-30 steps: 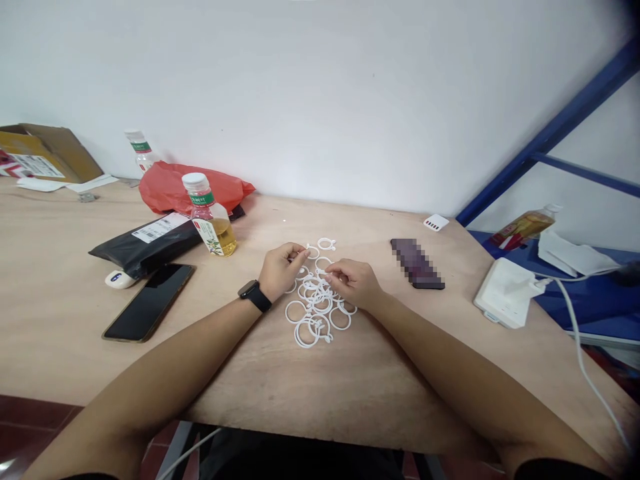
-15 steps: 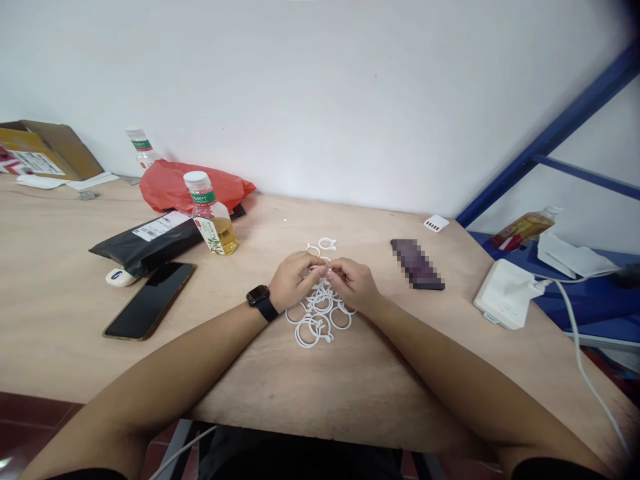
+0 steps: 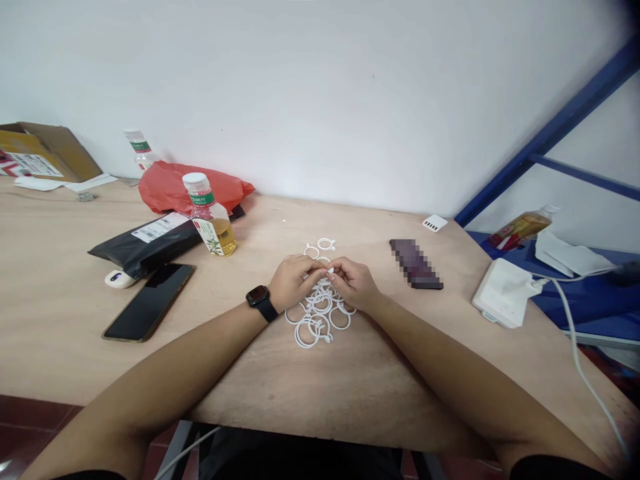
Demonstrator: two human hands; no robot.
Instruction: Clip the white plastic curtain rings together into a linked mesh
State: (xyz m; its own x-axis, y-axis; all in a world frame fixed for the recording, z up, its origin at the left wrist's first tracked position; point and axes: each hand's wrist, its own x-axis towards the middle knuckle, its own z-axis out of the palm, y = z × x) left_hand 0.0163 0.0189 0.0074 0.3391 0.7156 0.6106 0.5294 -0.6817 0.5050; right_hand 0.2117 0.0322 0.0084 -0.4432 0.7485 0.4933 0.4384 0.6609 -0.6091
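My left hand (image 3: 295, 281), with a black watch (image 3: 259, 295) on its wrist, is closed in a pinch. My right hand (image 3: 354, 283) pinches from the other side, and the fingertips of both hands meet over the pile. Between them shows a small white part of a curtain ring (image 3: 331, 270); the fingers hide the rest. Under and in front of the hands lie several white plastic curtain rings (image 3: 307, 345) with small eyelets, overlapping on the wooden table (image 3: 310, 393). Beyond the fingers lie a few more rings, one of them a separate ring (image 3: 327, 245).
On the left are a phone (image 3: 148, 303), a black parcel (image 3: 135, 250), a white mouse-like object (image 3: 120, 279), a drink bottle (image 3: 213, 220) and a red bag (image 3: 175, 188). To the right lie a pixelated phone (image 3: 417, 265), a white charger (image 3: 505, 293) with cable and a small white box (image 3: 435, 223).
The fingertips have shifted slightly, and a small white part now shows more plainly between them. The rings on the table lie as before.
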